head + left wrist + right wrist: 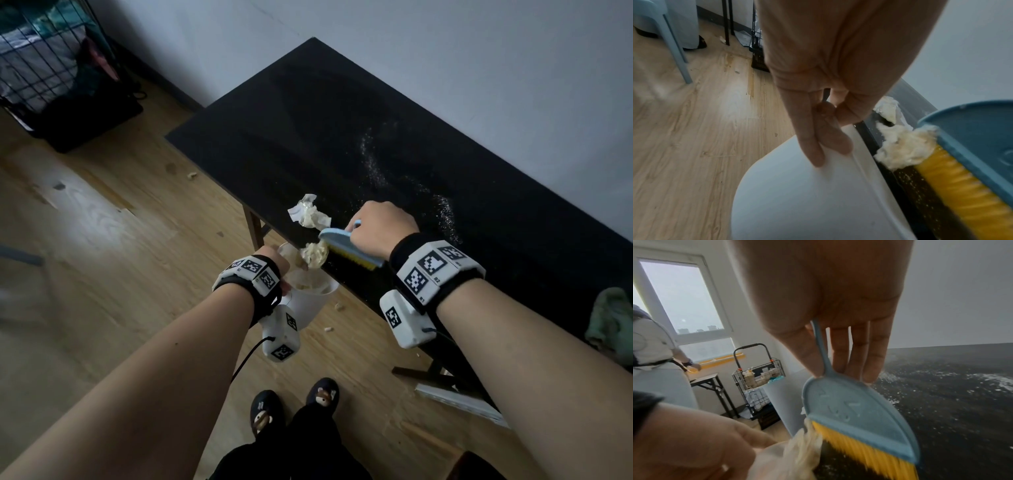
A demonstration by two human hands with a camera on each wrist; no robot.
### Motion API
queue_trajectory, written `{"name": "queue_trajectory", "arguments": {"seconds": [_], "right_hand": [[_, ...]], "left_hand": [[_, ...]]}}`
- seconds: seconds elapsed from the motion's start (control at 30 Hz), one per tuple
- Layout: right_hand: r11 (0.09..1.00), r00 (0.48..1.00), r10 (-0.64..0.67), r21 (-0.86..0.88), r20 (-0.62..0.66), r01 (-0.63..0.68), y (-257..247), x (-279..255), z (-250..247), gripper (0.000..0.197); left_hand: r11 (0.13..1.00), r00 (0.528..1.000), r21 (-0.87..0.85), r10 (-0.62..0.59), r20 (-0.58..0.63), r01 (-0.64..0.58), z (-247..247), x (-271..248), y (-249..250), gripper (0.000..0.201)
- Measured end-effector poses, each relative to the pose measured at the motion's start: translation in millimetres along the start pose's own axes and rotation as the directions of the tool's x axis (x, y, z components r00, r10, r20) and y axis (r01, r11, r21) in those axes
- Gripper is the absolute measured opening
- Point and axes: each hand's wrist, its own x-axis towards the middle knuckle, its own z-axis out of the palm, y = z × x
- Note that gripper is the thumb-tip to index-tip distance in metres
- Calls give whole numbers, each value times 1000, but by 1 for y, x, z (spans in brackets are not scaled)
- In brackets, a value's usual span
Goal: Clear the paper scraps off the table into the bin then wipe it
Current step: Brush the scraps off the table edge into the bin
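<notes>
My right hand (380, 226) grips the handle of a blue brush (349, 248) with yellow bristles (865, 451) at the black table's (342, 137) near edge. The bristles press against a crumpled paper scrap (315, 255) that hangs over the edge above the white bin (308, 301). My left hand (274, 263) holds the bin by its rim, just below the table edge; its fingers (813, 146) lie on the bin's outer wall (797, 194). A second crumpled scrap (308, 214) lies on the table just beyond the brush. Several scraps sit inside the bin.
Fine white crumbs (376, 164) streak the tabletop toward the wall. A green cloth (613, 322) lies at the table's right end. Small scraps (339, 306) dot the wooden floor. A wire cart (41, 61) stands at far left. Another person (655, 344) works by the window.
</notes>
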Motion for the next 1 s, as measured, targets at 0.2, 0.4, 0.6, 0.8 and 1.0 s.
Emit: {"name": "queue_trajectory", "arguments": {"seconds": [0.2, 0.4, 0.6, 0.8, 1.0], "right_hand": [[999, 995, -5, 49, -99, 10, -8, 1, -13, 29], [989, 970, -19, 135, -243, 53, -12, 19, -18, 35], [987, 997, -66, 142, -45, 71, -22, 41, 3, 40], [986, 986, -160, 47, 49, 158, -26, 31, 12, 28], [967, 983, -156, 188, -94, 171, -15, 22, -4, 24]], "left_hand": [[1000, 1000, 12, 26, -6, -26, -3, 1, 3, 46], [999, 1000, -32, 11, -30, -12, -12, 1, -2, 49], [999, 999, -19, 34, -26, -34, -18, 2, -3, 47], [999, 999, 1, 41, -34, -41, -18, 6, -3, 44], [997, 997, 26, 73, -11, -72, -13, 12, -6, 45]]}}
